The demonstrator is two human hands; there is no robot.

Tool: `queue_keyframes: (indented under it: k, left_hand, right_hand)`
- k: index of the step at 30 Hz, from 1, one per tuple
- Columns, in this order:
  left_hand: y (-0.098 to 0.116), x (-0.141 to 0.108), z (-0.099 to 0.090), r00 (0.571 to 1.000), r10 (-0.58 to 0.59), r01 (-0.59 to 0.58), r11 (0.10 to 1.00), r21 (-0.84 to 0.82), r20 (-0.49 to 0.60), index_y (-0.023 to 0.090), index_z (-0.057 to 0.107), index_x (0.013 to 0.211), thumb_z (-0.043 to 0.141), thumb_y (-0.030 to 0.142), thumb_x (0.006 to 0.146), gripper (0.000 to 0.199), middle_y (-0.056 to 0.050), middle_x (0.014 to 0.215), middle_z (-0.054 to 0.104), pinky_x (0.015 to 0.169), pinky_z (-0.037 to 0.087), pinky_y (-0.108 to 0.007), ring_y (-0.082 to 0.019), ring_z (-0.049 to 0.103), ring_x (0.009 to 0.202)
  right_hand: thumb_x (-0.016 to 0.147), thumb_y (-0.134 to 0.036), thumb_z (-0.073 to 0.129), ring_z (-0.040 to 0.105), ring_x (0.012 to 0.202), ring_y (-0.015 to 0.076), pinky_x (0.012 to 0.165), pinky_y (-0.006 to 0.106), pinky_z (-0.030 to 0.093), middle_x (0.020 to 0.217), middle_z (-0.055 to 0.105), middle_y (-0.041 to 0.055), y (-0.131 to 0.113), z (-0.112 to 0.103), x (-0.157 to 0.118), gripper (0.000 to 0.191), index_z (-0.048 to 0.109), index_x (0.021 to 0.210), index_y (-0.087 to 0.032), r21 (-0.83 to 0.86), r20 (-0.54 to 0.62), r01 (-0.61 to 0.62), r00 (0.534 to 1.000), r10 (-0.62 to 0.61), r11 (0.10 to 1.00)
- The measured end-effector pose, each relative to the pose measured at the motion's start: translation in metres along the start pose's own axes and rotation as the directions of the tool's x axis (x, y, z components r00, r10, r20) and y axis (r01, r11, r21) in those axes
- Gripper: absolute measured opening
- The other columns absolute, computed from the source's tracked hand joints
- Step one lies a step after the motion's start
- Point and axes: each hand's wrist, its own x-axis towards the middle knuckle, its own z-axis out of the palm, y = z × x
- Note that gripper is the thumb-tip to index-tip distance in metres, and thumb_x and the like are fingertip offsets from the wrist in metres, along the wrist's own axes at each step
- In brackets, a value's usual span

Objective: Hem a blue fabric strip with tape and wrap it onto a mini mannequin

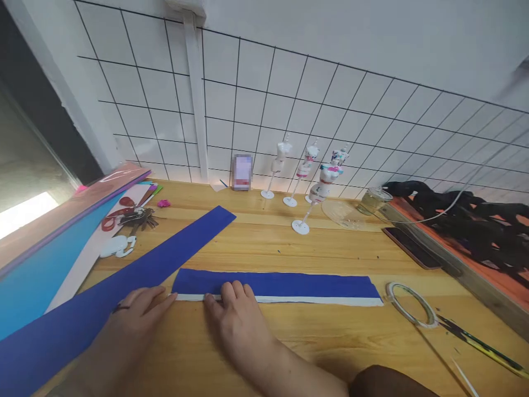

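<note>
In front of me lies a short blue strip (309,284), apparently fabric, with a narrow white band (318,300) along its near edge. My right hand (239,311) grips that edge left of its middle, fingers bent over the blue and thumb at the white band. At the strip's left end, my left hand (138,311) rests with fingers stretched out, thumb tip touching the corner. Under and beside the left hand runs a longer blue strip (173,248), slanting away. The undersides of both hands' fingers are hidden.
A tape roll (413,305) and a yellow-black cutter-like tool (483,344) lie at right. Small mannequin stands (301,226) and a phone (242,172) are at the back. Another phone (411,248) lies right. Keys (138,218) and coloured sheets (82,231) are left.
</note>
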Motion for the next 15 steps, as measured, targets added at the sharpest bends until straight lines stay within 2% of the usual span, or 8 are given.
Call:
queue_keyframes:
  k: [3, 6, 11, 15]
  left_hand:
    - [-0.009, -0.002, 0.001, 0.998, 0.052, -0.053, 0.998, 0.037, 0.03, 0.028, 0.062, 0.109, 0.041, 0.004, 0.07, 0.05, -0.006, 0.105, 0.063, 0.078, 0.049, -0.031, -0.022, 0.058, 0.096]
    - [-0.014, -0.004, 0.001, 0.994, 0.092, -0.095, 0.994, 0.062, 0.053, 0.029, 0.06, 0.111, 0.043, 0.006, 0.068, 0.052, -0.004, 0.106, 0.064, 0.075, 0.049, -0.028, -0.021, 0.059, 0.095]
    - [-0.008, -0.006, 0.007, 0.998, -0.051, 0.05, 0.998, 0.025, 0.027, 0.029, 0.063, 0.106, 0.036, 0.012, 0.076, 0.043, -0.006, 0.107, 0.062, 0.077, 0.047, -0.037, -0.025, 0.056, 0.096]
    - [-0.008, -0.006, 0.01, 0.998, -0.036, 0.033, 0.998, 0.056, 0.055, 0.025, 0.064, 0.105, 0.037, 0.012, 0.076, 0.041, -0.008, 0.106, 0.063, 0.079, 0.047, -0.038, -0.025, 0.056, 0.096]
  right_hand:
    - [0.082, -0.012, 0.051, 0.046, 0.074, 0.0242, 0.063, 0.038, 0.039, 0.084, 0.053, 0.0096, 0.013, 0.0, -0.018, 0.042, 0.047, 0.123, -0.015, -0.018, 0.008, -0.064, 0.998, 0.064, 0.998]
    - [0.081, -0.01, 0.053, 0.046, 0.076, 0.0244, 0.064, 0.038, 0.04, 0.084, 0.054, 0.0097, 0.029, 0.001, -0.039, 0.039, 0.051, 0.119, -0.015, -0.034, 0.021, -0.14, 0.99, 0.141, 0.99]
    - [0.079, -0.006, 0.055, 0.047, 0.078, 0.0232, 0.069, 0.037, 0.04, 0.087, 0.055, 0.0097, 0.055, -0.001, -0.074, 0.045, 0.05, 0.122, -0.017, -0.023, 0.046, -0.217, 0.975, 0.218, 0.976]
    - [0.08, -0.006, 0.055, 0.047, 0.079, 0.0228, 0.071, 0.036, 0.04, 0.09, 0.055, 0.0098, 0.074, -0.001, -0.095, 0.043, 0.051, 0.122, -0.017, -0.018, 0.029, -0.284, 0.958, 0.285, 0.959]
